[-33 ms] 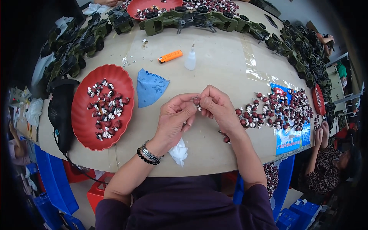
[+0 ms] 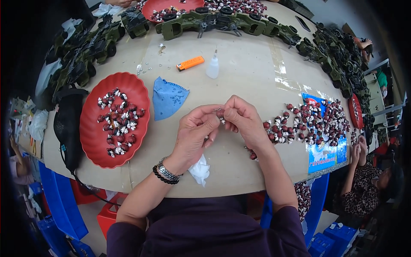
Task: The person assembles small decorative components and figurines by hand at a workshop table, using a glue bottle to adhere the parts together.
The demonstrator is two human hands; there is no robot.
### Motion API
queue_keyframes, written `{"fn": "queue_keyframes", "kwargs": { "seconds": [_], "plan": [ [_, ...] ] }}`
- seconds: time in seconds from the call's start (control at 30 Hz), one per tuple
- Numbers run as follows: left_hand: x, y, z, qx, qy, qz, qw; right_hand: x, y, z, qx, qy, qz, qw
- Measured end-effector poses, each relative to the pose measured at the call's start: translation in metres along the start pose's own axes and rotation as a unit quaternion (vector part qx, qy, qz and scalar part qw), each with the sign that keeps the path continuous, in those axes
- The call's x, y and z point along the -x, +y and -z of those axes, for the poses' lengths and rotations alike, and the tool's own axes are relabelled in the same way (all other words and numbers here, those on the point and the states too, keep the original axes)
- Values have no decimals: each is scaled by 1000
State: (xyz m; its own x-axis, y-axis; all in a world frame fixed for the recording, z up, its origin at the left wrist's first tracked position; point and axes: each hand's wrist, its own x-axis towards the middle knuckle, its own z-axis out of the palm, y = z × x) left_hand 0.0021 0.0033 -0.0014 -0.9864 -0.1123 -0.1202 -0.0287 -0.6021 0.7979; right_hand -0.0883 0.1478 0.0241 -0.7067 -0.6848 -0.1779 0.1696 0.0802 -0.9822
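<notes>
Over the middle of the table, my left hand (image 2: 193, 132) and my right hand (image 2: 247, 122) meet, pinching one small dark red and white figure (image 2: 220, 114) between thumbs and fingers. Its lower end and any fitting on top are partly covered by the fingertips. Right of my right hand lies a loose pile of like figures (image 2: 306, 122), partly over a blue printed packet (image 2: 320, 157). To the left, a red scalloped plate (image 2: 87, 132) holds several more, some with black parts. A crumpled white tissue (image 2: 199, 170) is by my left wrist.
Beyond my hands are a blue cloth (image 2: 168, 99), an orange lighter (image 2: 190, 63), a white needle-tip bottle (image 2: 212, 67) and tiny metal bits (image 2: 160, 65). Green toy vehicles (image 2: 254, 26) line the far edge. A black pouch (image 2: 67, 128) sits left; a person (image 2: 364, 188) works at right.
</notes>
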Motion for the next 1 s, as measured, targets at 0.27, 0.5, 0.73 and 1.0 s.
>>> {"fn": "queue_keyframes", "kwargs": {
  "seconds": [0.27, 0.5, 0.73, 1.0],
  "plan": [
    [-1, -2, 5, 48, -7, 31, 998, -1, 2, -2, -10, 5, -10, 1000],
    [-1, -1, 5, 123, -36, 61, 990, 6, 0, -11, 119, 70, 146, 980],
    [0, 3, 7, 154, -56, 78, 983, 4, 5, -12, 300, 105, 354, 880],
    [0, 6, 6, 161, -69, 89, 981, 0, 10, -10, 357, 121, 440, 815]
  ]
}}
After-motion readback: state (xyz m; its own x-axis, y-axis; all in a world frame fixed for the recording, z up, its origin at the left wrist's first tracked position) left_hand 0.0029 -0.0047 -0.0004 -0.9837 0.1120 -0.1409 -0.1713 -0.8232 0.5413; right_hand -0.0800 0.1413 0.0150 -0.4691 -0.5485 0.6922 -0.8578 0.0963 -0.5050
